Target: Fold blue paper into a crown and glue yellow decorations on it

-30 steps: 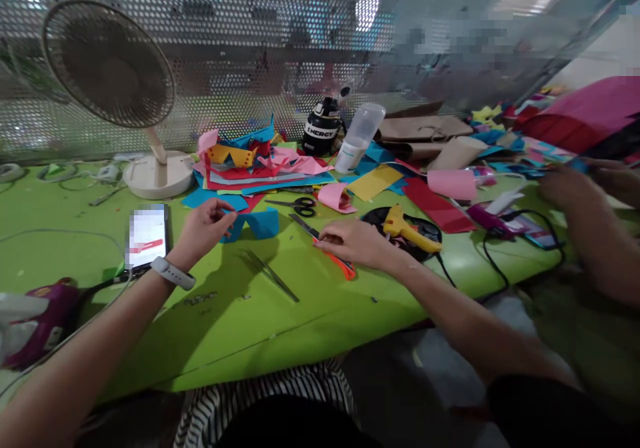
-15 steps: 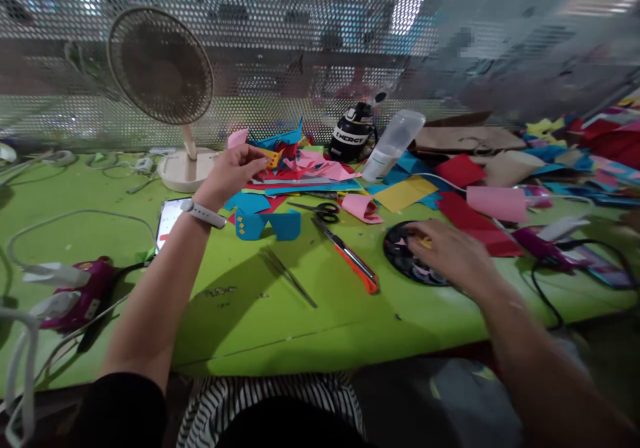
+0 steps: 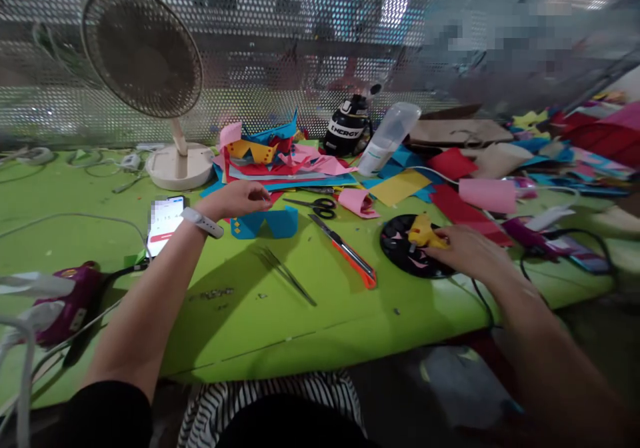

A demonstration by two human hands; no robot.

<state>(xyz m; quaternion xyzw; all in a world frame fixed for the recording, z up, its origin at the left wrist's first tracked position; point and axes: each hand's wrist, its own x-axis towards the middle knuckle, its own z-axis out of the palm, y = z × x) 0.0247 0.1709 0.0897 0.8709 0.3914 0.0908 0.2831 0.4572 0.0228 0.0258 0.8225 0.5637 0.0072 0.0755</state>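
Observation:
Just above the blue paper glasses (image 3: pixel 265 225), my left hand (image 3: pixel 237 199) hovers with its fingers loosely bent and apart, nothing visible in them. The glasses stand folded on the green table, with small yellow diamonds on one side. Behind that hand, yellow paper glasses (image 3: pixel 251 151) with red dots rest on a paper pile. My right hand (image 3: pixel 463 249) pinches a crumpled yellow piece (image 3: pixel 424 230), its material unclear, over a round black tray (image 3: pixel 393 256). Small pink bits lie in the tray. Tweezers (image 3: pixel 285 275), an orange utility knife (image 3: pixel 350 258) and black scissors (image 3: pixel 320 207) lie between the hands.
A fan (image 3: pixel 176 168) stands at the back left, near a lit phone (image 3: pixel 166 225). A black bottle (image 3: pixel 344 128) and a tilted clear bottle (image 3: pixel 390 140) stand at the back. Coloured paper (image 3: pixel 403 189) covers the right rear. Purple power strips (image 3: pixel 75 301) and cables lie at the sides.
My left hand has let go of the yellow glasses on the pile and come down toward the blue ones. In my right hand, the yellow piece now shows, lifted a little at the tray.

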